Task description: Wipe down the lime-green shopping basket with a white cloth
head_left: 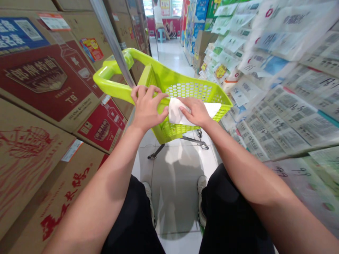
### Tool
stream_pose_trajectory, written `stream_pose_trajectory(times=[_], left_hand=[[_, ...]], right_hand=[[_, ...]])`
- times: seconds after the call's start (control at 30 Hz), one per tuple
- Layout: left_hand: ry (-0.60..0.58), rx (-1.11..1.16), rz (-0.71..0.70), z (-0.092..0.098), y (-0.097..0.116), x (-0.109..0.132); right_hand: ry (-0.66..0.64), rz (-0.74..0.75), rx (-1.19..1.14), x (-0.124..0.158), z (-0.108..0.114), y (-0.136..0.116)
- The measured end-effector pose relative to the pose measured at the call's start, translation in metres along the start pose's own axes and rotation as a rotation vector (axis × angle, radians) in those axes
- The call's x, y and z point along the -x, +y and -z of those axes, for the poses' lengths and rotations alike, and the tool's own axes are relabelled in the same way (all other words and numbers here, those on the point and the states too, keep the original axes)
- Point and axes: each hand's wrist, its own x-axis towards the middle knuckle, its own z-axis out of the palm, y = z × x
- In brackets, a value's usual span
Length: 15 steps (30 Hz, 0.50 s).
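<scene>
A lime-green plastic shopping cart on a grey wheeled frame stands in front of me, its perforated basket tilted away. My left hand grips the near rim, fingers curled over the edge and thumb apart along the outer side. Beside it, my right hand presses a white wipe against the same rim and outer wall. One flap of the wipe hangs over the basket side, past the wrist. The right fingertips are partly hidden by the wipe. A metal pole rises by the cart handle, next to my left hand.
Stacked cardboard boxes line the left side. Packs of tissue paper are piled along the right. A tiled floor runs down the aisle. Far ahead, a person is by a blue stool.
</scene>
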Motion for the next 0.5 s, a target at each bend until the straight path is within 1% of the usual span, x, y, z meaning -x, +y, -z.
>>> stream_pose_trajectory(times=[0.07, 0.13, 0.23, 0.3, 0.33, 0.43, 0.5], left_hand=[[-0.02, -0.002, 0.003, 0.001, -0.002, -0.001], [-0.021, 0.002, 0.005, 0.002, -0.002, 0.0], [-0.009, -0.01, 0.008, 0.001, -0.002, 0.002], [-0.001, -0.018, 0.02, 0.001, -0.003, 0.003], [0.002, -0.018, 0.027, 0.0, -0.003, 0.004], [0.015, -0.021, 0.038, 0.0, -0.006, 0.005], [0.033, -0.034, 0.037, 0.0, -0.008, 0.006]], right_hand=[[0.029, 0.094, -0.042, -0.008, -0.007, -0.018], [0.05, 0.157, -0.066, -0.016, -0.011, -0.031], [0.069, 0.187, -0.07, -0.022, -0.009, -0.042], [0.063, 0.136, -0.033, -0.023, -0.004, -0.044], [0.041, 0.088, -0.002, -0.023, -0.001, -0.044], [-0.078, -0.117, 0.112, -0.021, 0.006, -0.039], [-0.142, -0.222, 0.162, -0.018, 0.01, -0.032]])
